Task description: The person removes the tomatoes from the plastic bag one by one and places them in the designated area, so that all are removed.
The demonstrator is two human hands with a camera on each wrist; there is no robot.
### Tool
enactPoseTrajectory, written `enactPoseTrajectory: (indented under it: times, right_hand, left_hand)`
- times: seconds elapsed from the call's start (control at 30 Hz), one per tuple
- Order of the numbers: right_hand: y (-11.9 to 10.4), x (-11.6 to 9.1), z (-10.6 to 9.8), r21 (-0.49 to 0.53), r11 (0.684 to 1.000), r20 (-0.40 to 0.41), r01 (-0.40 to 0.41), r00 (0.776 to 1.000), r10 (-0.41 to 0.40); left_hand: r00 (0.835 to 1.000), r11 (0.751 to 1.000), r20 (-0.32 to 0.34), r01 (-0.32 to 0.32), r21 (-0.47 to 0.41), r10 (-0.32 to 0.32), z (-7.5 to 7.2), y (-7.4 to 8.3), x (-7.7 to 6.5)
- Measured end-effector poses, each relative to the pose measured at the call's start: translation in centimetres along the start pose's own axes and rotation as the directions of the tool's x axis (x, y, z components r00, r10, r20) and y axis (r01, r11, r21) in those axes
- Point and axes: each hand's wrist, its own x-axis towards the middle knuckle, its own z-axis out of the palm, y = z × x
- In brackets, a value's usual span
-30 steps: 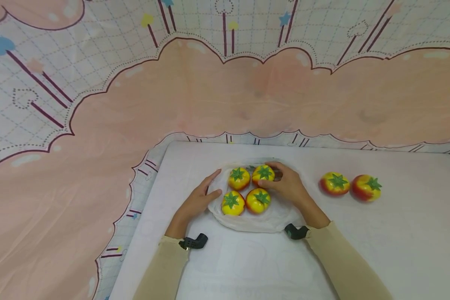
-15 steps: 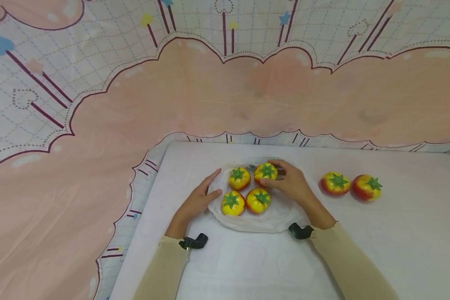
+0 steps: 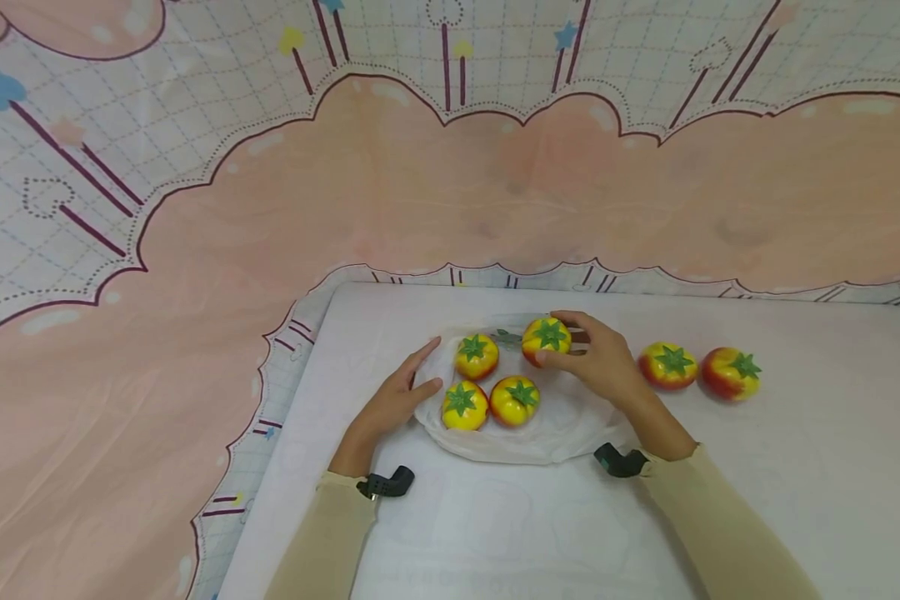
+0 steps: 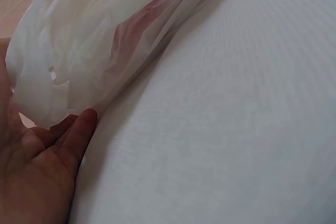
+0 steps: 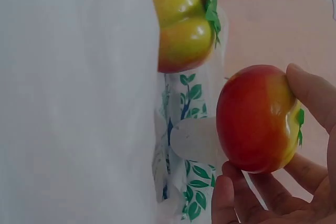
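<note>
My right hand [image 3: 600, 354] grips a yellow-red tomato [image 3: 549, 340] with a green star-shaped top, over the right part of a white plastic bag [image 3: 555, 446]. In the right wrist view, thumb and fingers surround this tomato [image 5: 257, 119], its red underside facing the camera. Another tomato [image 5: 184, 24] shows beyond the bag edge. Three tomatoes sit on or in the bag: one [image 3: 477, 357] behind, two [image 3: 465, 406] in front. My left hand [image 3: 393, 404] rests at the bag's left edge, thumb and forefinger spread. In the left wrist view, its fingers touch the thin plastic [image 4: 79, 51].
Two more tomatoes lie side by side on the white table [image 3: 795, 483], right of the bag: a left one [image 3: 667, 367] and a right one [image 3: 730, 373]. A patterned pink cloth [image 3: 495, 200] hangs behind the table. Each wrist wears a black camera mount [image 3: 390, 481].
My right hand has moved right with its tomato, away from the other three, and the tomato looks slightly higher. My left hand has stayed at the bag's edge.
</note>
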Motion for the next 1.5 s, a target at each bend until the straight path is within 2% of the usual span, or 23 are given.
enactPoseTrajectory:
  times: [0.77, 1.2, 1.5]
  right_hand:
    - [0.0, -1.1, -2.3, -0.012, 0.999, -0.015, -0.043, 0.999, 0.043]
    - [0.3, -2.0, -3.3, -0.017, 0.998, -0.029, -0.064, 0.998, 0.063]
    - [0.7, -2.5, -4.2, -0.03, 0.998, -0.038, -0.051, 0.998, 0.05]
  left_hand:
    - [1.0, 1.0, -0.001, -0.013, -0.017, 0.013, 0.0, 0.2, 0.0]
    - [1.0, 1.0, -0.006, 0.003, -0.002, -0.003, 0.1, 0.2, 0.0]
    - [1.0, 1.0, -0.014, 0.023, 0.006, -0.023, 0.2, 0.1, 0.0]
